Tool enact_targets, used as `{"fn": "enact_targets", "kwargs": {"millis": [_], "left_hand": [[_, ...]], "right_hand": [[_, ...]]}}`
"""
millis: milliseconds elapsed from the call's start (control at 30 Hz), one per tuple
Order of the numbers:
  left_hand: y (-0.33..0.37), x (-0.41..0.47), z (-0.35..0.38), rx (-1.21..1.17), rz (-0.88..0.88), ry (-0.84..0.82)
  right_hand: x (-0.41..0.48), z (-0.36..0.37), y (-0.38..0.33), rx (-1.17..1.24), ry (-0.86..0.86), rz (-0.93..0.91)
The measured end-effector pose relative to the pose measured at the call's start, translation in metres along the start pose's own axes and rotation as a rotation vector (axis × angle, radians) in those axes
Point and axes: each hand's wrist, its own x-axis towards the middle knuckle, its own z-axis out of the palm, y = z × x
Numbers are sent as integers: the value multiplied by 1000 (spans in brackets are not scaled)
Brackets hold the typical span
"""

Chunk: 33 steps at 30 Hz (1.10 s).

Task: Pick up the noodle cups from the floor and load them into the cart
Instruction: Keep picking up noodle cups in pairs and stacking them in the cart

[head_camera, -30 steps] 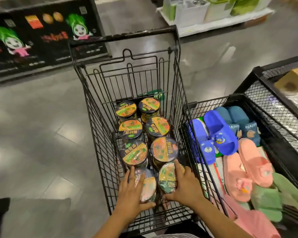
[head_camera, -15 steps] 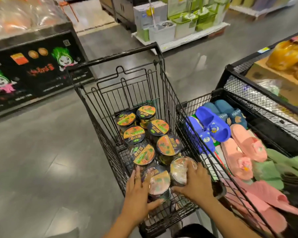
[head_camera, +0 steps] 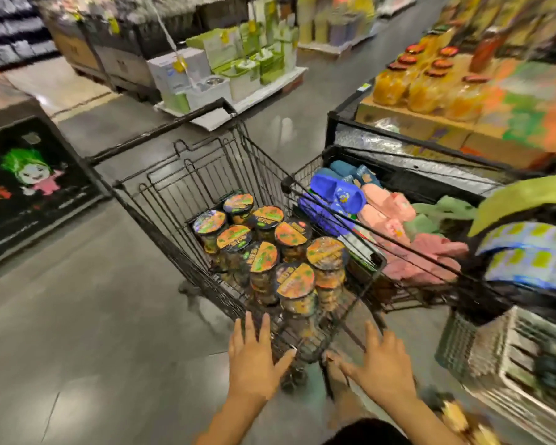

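A black wire shopping cart (head_camera: 161, 200) stands in front of me with several noodle cups (head_camera: 264, 255) packed upright inside, their orange and green lids up. My left hand (head_camera: 252, 361) hovers at the cart's near end with its fingers spread and nothing in it. My right hand (head_camera: 379, 364) is beside it, also spread and empty, just off the cart's near right corner. Neither hand touches a cup. The frame is blurred by head motion.
A wire bin of blue, pink and green slippers (head_camera: 376, 213) presses against the cart's right side. A dark display with a green-haired cartoon figure (head_camera: 29, 175) stands at the left. Pallets of boxed goods (head_camera: 225, 72) and orange bottles (head_camera: 421, 81) line the aisle beyond. Grey floor lies to my left.
Both hands have let go of the two nearest cups and pulled back out of the cart, fingers spread. The view has lifted and drawn back, so the aisle ahead shows.
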Motion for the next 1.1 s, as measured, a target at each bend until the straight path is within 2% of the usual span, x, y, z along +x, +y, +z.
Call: {"fn": "enact_targets", "kwargs": {"millis": [167,333,500,633,800,933,1000,1100], "left_hand": [[-1,-56,25,-51,22,9],[-3,-91,60,0,24,-73],[24,-98,69,54,177,-167],[77,-106,89,172,347,-249],[174,-145,139,388,639,-305],[258,-201,181,557,828,-305],[299,-233,204,615,973,-251],[342,-263,255,738,1085,-260]], "right_hand": [[-60,17,31,-10,-159,95],[-96,35,59,58,-233,184],[-139,54,105,231,-260,315],[-200,73,175,366,-205,513],[-301,116,272,508,-224,788],[-384,141,339,578,-195,935],[-422,156,373,634,-223,1009],[-472,193,423,748,-253,1108]]}}
